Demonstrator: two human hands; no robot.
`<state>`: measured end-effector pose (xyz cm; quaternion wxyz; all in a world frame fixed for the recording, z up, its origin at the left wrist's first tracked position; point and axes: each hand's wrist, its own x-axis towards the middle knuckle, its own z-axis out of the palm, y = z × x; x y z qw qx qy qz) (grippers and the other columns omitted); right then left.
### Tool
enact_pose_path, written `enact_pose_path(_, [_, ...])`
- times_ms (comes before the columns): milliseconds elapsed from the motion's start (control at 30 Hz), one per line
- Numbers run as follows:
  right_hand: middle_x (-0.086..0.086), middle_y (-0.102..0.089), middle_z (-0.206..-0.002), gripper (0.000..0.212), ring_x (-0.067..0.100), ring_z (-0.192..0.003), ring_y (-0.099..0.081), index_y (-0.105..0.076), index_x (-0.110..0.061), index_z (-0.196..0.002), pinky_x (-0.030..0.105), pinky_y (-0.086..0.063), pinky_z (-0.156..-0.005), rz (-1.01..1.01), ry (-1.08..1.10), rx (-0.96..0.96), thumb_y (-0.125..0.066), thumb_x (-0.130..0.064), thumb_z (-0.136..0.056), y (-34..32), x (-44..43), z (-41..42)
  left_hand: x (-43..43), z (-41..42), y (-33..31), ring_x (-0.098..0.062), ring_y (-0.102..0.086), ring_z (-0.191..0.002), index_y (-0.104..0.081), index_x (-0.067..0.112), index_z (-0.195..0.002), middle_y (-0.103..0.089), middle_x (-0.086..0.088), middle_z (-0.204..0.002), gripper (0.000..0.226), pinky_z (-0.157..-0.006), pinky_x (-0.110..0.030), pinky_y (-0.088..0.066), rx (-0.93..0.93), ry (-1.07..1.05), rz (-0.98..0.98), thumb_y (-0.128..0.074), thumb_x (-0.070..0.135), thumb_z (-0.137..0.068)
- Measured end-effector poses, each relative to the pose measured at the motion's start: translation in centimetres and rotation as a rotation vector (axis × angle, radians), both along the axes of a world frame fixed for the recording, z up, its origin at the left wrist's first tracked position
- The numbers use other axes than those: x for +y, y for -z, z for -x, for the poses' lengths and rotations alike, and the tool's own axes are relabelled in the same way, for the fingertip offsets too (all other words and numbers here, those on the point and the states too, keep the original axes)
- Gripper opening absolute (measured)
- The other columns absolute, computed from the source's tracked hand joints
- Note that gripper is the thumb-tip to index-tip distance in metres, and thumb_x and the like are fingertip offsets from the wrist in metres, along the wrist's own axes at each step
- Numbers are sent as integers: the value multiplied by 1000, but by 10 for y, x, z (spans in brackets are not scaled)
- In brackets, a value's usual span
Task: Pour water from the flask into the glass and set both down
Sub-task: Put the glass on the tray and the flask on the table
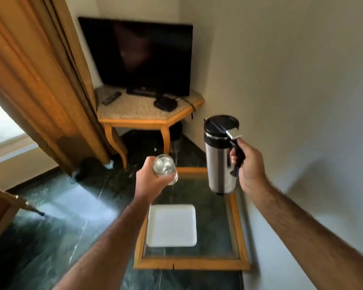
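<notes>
My left hand (150, 182) grips a clear drinking glass (164, 167), held in the air above the far left corner of a small glass-topped table (216, 227). The glass tilts with its mouth toward me. My right hand (249, 166) holds the black handle of a steel flask (218, 162) with a black lid. The flask is upright, lifted just above the table's far right part. Flask and glass are apart, about a hand's width between them.
A white square plate (171, 225) lies on the table, whose frame is wood. A wall runs close along the right. Beyond stand a corner TV stand (147, 114) with a television (138, 57), an orange curtain (40, 80) at left, and dark marble floor.
</notes>
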<state>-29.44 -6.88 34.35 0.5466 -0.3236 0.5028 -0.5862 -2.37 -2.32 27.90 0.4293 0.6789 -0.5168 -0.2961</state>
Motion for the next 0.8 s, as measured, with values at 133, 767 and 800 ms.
enact_pose_path(133, [-6, -59, -57, 38, 10, -49, -47, -70, -24, -58, 24, -37, -48, -35, 66, -16, -64, -35, -94, 54, 9, 10, 5, 8, 45, 14, -66, -88, -59, 37, -105, -70, 19, -92, 60, -61, -5, -51, -10, -19, -63, -91, 46, -56])
enact_pose_path(767, [-1, -55, -50, 33, 16, -51, -45, -66, -24, -53, 26, -36, -51, -165, 270, -202, -53, -25, -83, 303, 39, 21, 11, 17, 293, -9, -67, -91, -60, 33, -117, -70, 10, -103, 66, -66, -13, -48, -143, 17, -273, -95, 29, -62])
enact_pose_path(800, [-1, -55, -50, 30, 16, -51, -45, -66, -24, -55, 25, -36, -50, -171, 280, -202, -53, -25, -82, 314, 40, 20, 11, 16, 306, -9, -66, -91, -60, 33, -118, -70, 10, -104, 67, -65, -8, -45, -148, 26, -285, -96, 28, -62])
